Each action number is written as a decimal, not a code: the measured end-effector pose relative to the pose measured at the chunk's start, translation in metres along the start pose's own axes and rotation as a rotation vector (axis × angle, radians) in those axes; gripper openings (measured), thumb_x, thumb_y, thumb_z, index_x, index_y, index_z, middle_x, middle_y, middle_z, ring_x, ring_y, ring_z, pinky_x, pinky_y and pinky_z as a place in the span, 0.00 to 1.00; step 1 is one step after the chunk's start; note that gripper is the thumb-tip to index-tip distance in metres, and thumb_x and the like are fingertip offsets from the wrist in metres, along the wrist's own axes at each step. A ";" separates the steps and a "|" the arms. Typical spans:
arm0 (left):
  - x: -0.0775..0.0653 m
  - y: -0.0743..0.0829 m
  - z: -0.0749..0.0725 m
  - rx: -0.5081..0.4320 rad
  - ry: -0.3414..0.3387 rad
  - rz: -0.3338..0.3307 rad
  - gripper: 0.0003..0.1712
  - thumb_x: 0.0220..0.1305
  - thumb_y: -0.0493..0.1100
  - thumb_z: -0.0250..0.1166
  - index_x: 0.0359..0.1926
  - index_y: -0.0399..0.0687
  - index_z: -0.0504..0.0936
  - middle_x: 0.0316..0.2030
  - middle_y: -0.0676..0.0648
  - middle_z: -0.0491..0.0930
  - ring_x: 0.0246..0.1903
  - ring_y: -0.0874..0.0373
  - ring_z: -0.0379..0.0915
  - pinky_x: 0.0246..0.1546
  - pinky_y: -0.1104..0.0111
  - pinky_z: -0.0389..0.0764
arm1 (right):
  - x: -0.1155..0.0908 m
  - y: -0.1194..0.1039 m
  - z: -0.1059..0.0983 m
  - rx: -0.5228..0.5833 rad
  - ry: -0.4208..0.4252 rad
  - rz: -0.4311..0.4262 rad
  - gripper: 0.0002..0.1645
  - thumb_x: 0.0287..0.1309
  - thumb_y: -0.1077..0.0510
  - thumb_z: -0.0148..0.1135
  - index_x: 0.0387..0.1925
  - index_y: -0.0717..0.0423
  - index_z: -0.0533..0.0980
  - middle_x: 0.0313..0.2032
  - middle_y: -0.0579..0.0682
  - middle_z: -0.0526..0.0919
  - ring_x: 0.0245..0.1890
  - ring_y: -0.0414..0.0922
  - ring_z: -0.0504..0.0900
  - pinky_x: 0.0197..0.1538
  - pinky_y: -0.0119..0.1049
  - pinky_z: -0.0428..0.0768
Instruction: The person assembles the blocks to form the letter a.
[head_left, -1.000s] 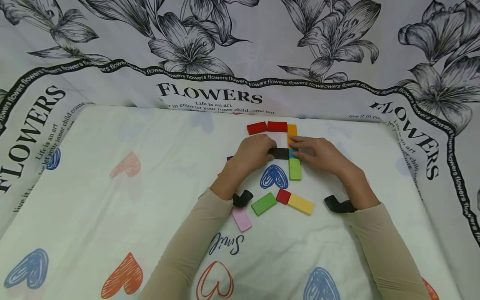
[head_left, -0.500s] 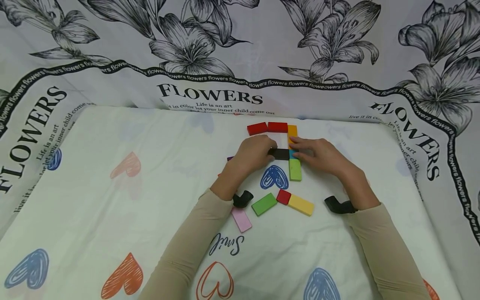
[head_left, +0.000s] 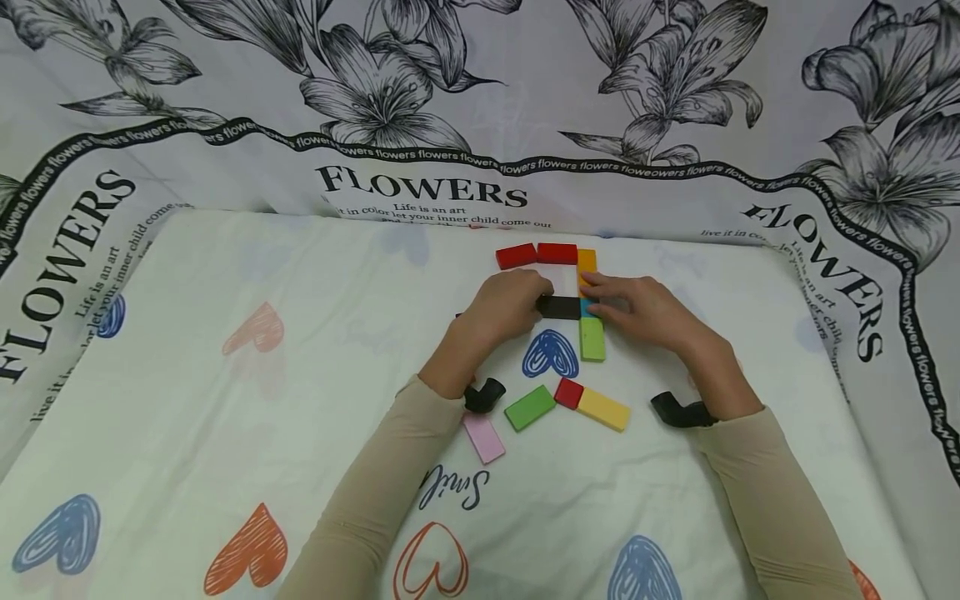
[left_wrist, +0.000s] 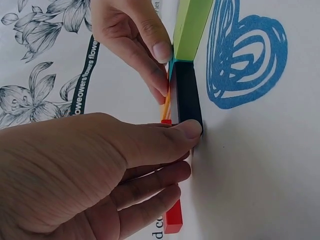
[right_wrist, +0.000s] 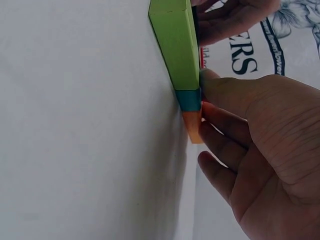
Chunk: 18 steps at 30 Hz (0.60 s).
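Toy blocks make an angular figure on the white cloth. My left hand [head_left: 508, 307] pinches the left end of a black block [head_left: 561, 308] between thumb and fingers, as the left wrist view [left_wrist: 189, 100] confirms. The black block's other end meets a small blue block [right_wrist: 188, 100]. That block sits in a column between an orange block [head_left: 587, 261] and a light green block [head_left: 592, 340]. My right hand [head_left: 641, 310] touches the blue and orange blocks with fairly straight fingertips. Two red blocks [head_left: 557, 253] run leftward from the column's far end.
Nearer the body lie a green block [head_left: 530, 407], a small red block [head_left: 569, 392], a yellow block [head_left: 604, 410] and a pink block [head_left: 484, 438]. Black wrist-worn pieces [head_left: 678, 410] show at both cuffs. The cloth [head_left: 337, 375] carries printed hearts and lettering.
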<state>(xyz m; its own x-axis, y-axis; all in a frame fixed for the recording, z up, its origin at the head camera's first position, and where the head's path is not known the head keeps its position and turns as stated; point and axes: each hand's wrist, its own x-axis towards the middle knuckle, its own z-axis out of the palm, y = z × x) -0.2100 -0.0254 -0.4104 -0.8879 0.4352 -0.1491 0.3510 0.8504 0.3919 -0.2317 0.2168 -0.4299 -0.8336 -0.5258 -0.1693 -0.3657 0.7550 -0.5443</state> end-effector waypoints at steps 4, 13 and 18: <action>0.000 -0.001 0.001 0.000 0.006 0.008 0.18 0.71 0.37 0.68 0.60 0.46 0.87 0.53 0.47 0.89 0.50 0.52 0.81 0.61 0.63 0.84 | 0.000 0.000 0.000 0.009 0.005 0.003 0.29 0.73 0.54 0.65 0.72 0.48 0.75 0.78 0.50 0.71 0.80 0.61 0.66 0.79 0.64 0.66; 0.001 -0.001 0.001 0.011 0.002 0.006 0.19 0.70 0.38 0.69 0.61 0.47 0.87 0.52 0.47 0.89 0.51 0.53 0.81 0.61 0.63 0.84 | 0.000 -0.001 0.001 0.013 0.010 0.006 0.29 0.73 0.56 0.65 0.72 0.48 0.75 0.77 0.50 0.71 0.80 0.60 0.66 0.79 0.63 0.66; 0.001 -0.001 0.001 0.006 -0.006 0.003 0.19 0.71 0.38 0.69 0.61 0.47 0.87 0.52 0.47 0.89 0.51 0.52 0.81 0.61 0.63 0.84 | 0.000 -0.001 0.001 0.016 0.006 0.008 0.29 0.73 0.55 0.65 0.73 0.48 0.75 0.78 0.50 0.71 0.80 0.60 0.65 0.79 0.63 0.65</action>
<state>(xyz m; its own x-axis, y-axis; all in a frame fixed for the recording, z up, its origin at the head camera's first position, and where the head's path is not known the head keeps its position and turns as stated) -0.2114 -0.0258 -0.4116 -0.8850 0.4396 -0.1537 0.3554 0.8508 0.3870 -0.2307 0.2156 -0.4303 -0.8388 -0.5175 -0.1691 -0.3522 0.7526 -0.5564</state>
